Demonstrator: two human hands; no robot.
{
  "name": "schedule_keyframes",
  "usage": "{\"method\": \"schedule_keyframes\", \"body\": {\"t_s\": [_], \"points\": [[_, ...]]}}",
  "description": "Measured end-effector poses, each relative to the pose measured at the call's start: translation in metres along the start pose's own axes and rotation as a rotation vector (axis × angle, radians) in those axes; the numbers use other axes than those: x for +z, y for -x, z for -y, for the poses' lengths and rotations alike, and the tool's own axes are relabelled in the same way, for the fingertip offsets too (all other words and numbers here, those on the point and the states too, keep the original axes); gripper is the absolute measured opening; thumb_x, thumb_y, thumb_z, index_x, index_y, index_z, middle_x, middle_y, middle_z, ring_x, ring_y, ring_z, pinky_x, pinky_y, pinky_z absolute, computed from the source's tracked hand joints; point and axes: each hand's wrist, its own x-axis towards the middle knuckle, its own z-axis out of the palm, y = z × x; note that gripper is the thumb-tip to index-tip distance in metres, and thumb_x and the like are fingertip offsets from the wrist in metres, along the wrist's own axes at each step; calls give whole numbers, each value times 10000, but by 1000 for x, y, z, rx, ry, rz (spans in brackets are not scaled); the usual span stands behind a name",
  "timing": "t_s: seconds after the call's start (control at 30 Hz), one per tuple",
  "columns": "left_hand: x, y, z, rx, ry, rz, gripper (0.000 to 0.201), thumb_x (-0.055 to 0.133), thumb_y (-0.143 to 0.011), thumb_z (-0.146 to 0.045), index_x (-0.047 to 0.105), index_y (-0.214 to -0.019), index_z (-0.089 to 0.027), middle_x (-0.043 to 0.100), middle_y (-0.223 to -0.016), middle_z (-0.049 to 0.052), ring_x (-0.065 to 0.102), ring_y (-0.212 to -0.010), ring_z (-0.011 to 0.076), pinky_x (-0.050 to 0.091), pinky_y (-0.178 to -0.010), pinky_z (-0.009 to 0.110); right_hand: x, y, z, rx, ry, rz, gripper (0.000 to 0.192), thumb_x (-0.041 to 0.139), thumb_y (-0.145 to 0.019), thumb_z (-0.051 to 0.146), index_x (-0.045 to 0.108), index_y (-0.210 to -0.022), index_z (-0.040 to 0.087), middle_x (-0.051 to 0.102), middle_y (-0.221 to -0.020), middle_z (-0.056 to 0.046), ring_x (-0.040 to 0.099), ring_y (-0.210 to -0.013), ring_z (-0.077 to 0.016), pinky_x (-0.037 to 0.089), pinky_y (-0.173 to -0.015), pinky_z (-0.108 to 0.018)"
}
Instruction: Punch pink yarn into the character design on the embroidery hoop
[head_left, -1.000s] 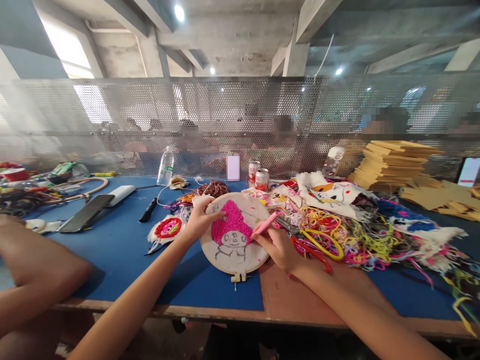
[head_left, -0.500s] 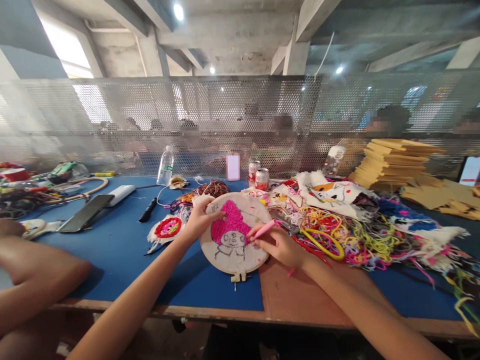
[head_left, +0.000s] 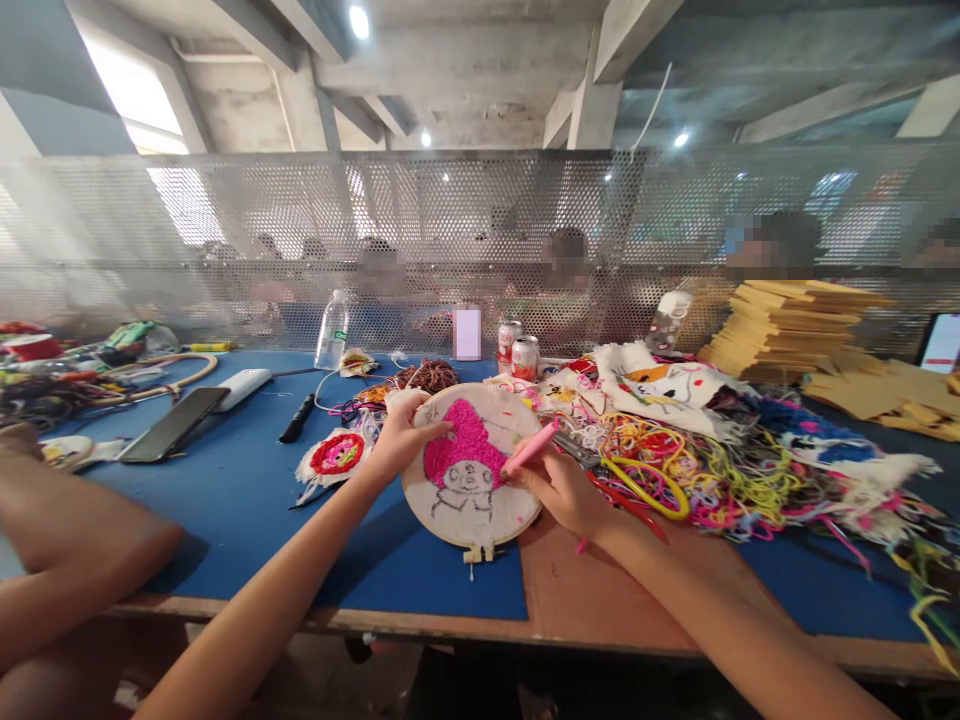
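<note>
A round embroidery hoop (head_left: 447, 527) with white cloth is tilted up before me above the table edge. On the cloth is a drawn cartoon face under a hood of bright pink yarn loops (head_left: 463, 436). My left hand (head_left: 405, 434) grips the hoop's upper left rim, thumb on the front and the other fingers hidden behind. In my right hand (head_left: 564, 490) is a pink punch needle (head_left: 534, 447), its lower end at the right edge of the pink patch. The needle's tip is too small to make out. The hoop's screw clamp (head_left: 478, 553) points down toward me.
Tangled yarn (head_left: 660, 450) and fringed cloth pieces (head_left: 667, 385) heap up on the right. Behind stand two cans (head_left: 524, 357), a water bottle (head_left: 331, 330) and a perforated metal screen (head_left: 480, 220). A phone (head_left: 174, 425) lies left, near another person's arm (head_left: 90, 520).
The pink punch needle now stands more steeply, its upper end higher and farther right. My right hand has turned slightly with it. My left hand and the hoop stay almost in place.
</note>
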Motion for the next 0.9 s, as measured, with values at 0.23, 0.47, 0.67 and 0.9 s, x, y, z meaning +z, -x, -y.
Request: {"method": "schedule_keyframes", "body": {"t_s": [0.23,0.47,0.67,0.9], "points": [[0,0,0,-5,11,-1,342,711,-605,-340,568,-871,-180,611,-734,-6,586,-632,156,486,-556,266,-1,-1,5,-36,-3,-8,141,444,-894,310,535,-892,203,603,-862,-49,615,-753,-164,495,-697,-296],[0,0,0,-6,24,1,363,711,-597,-360,572,-879,-181,617,-739,-7,588,-645,162,492,-567,275,-1,-1,2,-57,-1,-27,111,447,-896,275,532,-897,203,594,-873,-45,611,-775,-159,490,-712,-296],[0,0,0,1,8,-1,355,707,-599,-350,571,-881,-184,621,-748,-4,590,-645,163,492,-569,275,0,-1,1,-56,2,-11,97,447,-894,274,518,-907,210,616,-866,-47,621,-765,-166,496,-697,-299],[0,1,-3,40,-9,-15,357,703,-597,-342,586,-894,-181,616,-772,8,580,-666,160,491,-579,271,5,-1,2,-66,76,23,74,506,-874,278,543,-851,219,636,-807,-22,607,-710,-148,474,-663,-272]]}}
